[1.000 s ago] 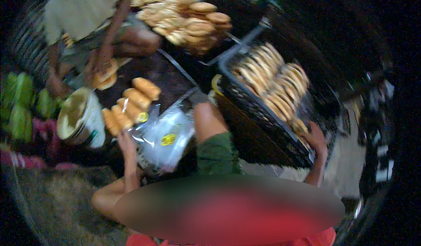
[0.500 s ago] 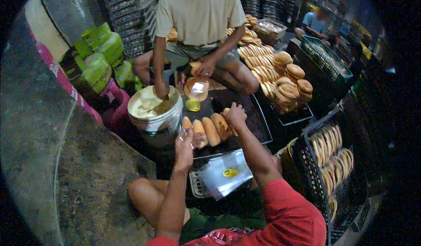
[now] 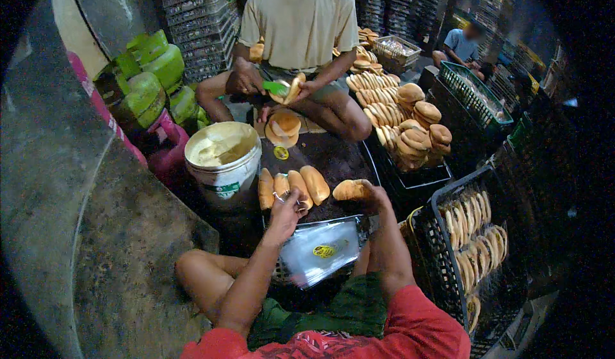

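Note:
My right hand (image 3: pixel 378 204) grips the end of a golden bread roll (image 3: pixel 351 190), which lies sideways just above the dark tray (image 3: pixel 320 146). To its left, several long rolls (image 3: pixel 314 185) stand in a row on the tray. My left hand (image 3: pixel 287 214) is in front of that row, fingers pinched together. A thin whitish strip shows at its fingertips; what it is cannot be made out. Below both hands lies a stack of clear plastic bags (image 3: pixel 325 266) with a yellow print. Across the tray, a co-worker holds a split bun (image 3: pixel 295 89) and a green spreader (image 3: pixel 276 88).
A white bucket of pale cream (image 3: pixel 221 178) stands left of the tray. Piled buns (image 3: pixel 410 125) are at the right, and a black crate of bread (image 3: pixel 437 215) stands beside my right arm. Green gas cylinders (image 3: pixel 144 96) stand at far left.
My right hand has moved right and nearer, turning a roll sideways out of the row. My left hand has shifted right. The co-worker's hand has left the bucket and brought the spreader to a bun.

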Demonstrator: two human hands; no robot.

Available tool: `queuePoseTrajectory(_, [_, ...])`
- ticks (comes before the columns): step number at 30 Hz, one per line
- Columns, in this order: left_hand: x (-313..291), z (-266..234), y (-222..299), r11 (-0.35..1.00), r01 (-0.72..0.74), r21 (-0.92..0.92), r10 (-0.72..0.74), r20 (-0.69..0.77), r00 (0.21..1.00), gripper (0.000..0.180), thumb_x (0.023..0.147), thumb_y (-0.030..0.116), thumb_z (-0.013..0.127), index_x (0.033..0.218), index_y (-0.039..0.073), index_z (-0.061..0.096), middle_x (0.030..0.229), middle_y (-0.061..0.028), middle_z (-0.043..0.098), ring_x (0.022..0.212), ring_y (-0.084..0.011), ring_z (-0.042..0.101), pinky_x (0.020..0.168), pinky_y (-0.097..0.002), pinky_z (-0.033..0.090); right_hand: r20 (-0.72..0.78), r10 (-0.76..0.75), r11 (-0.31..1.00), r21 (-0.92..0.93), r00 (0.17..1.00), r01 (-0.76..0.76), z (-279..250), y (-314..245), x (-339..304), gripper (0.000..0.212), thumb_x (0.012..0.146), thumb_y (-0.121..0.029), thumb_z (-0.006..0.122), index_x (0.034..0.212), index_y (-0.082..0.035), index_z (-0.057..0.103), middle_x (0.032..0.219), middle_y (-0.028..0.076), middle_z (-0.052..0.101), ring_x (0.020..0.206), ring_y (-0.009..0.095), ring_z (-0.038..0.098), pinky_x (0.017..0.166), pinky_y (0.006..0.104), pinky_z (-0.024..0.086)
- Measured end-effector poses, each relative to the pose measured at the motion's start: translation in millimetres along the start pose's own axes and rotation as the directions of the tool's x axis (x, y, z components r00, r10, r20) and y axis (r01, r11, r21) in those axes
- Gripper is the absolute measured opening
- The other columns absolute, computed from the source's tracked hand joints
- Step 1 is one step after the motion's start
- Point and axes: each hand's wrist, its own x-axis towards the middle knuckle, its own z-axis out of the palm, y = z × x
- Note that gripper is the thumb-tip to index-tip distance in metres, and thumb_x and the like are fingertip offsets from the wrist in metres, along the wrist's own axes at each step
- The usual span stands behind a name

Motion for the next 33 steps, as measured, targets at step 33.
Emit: queuePoseTrajectory(33, [10.8,18.5,-57.2,0.926,-0.264,-0.270,0.221,-0.178,0.959,0.053,0.085,0.039,0.073,0.120,0.003,0.057,0.114,-0.0105,0.064,0.100,-0.0235,0.065,0.079,-0.0389,0.056,0.296,-0.416,0.736,0.665,0.860,0.127,97.1,-40.4,-221.4,0.046,0.093,-0.025,0.064,0.129,0.001,0.051,0.104,0.015,0.066,0.076,0.024,0.070,0.060,0.0347,0.059])
